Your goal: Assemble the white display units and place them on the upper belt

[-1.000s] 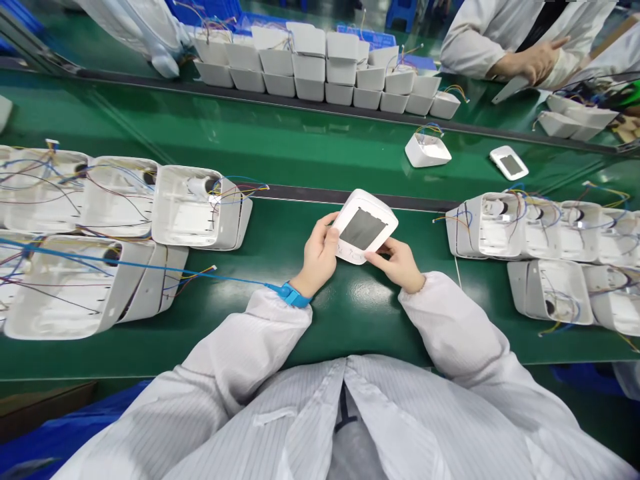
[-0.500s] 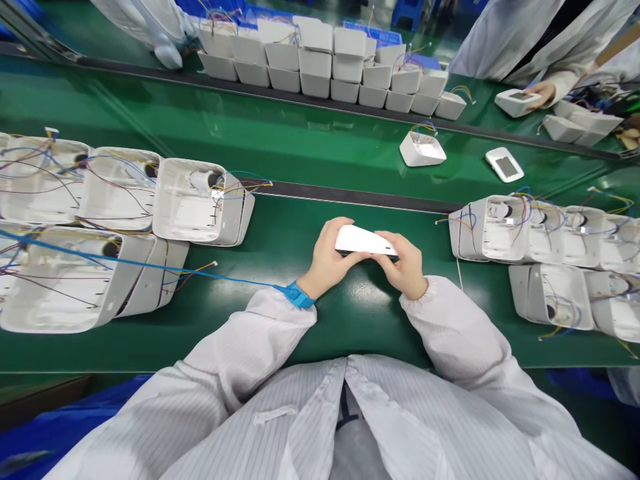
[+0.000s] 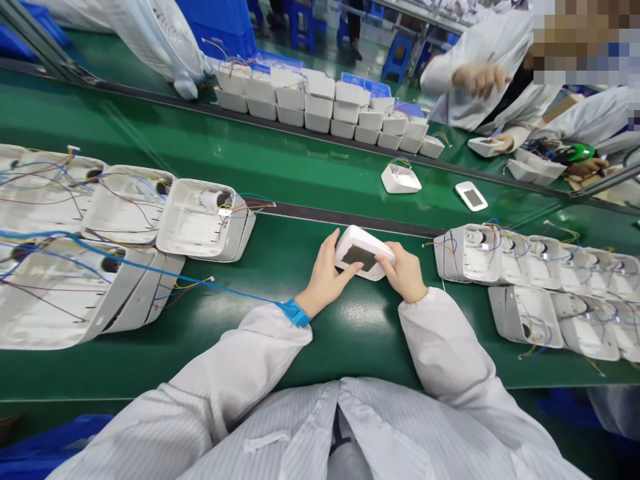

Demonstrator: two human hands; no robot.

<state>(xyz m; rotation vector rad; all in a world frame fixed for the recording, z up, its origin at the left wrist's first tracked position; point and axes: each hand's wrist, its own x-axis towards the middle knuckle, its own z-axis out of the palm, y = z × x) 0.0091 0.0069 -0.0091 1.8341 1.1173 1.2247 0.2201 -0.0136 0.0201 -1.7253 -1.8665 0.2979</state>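
Between my hands, above the green bench, is a white device with a dark rectangular screen (image 3: 361,256), its screen side tilted up towards me. My left hand (image 3: 326,273) grips its left end, the thumb lying on the front near the screen's lower edge. Around the right end my right hand (image 3: 403,268) is closed, with its thumb on the front beside the screen. Most of the fingers are hidden behind the device. A blue wrist strap (image 3: 295,312) with a cord circles my left wrist.
Open white housings (image 3: 203,220) with loose wires stand at my left, and more housings (image 3: 467,257) at my right. On the green belt ahead lie one housing (image 3: 401,179) and a screen-fronted part (image 3: 471,196). Stacked housings (image 3: 320,110) line the far side, near a co-worker's hand (image 3: 481,80).
The device has been turned in my hands, from its white side edge showing to its screen facing up. My view has shifted, and a co-worker's raised hand now shows at the back right.
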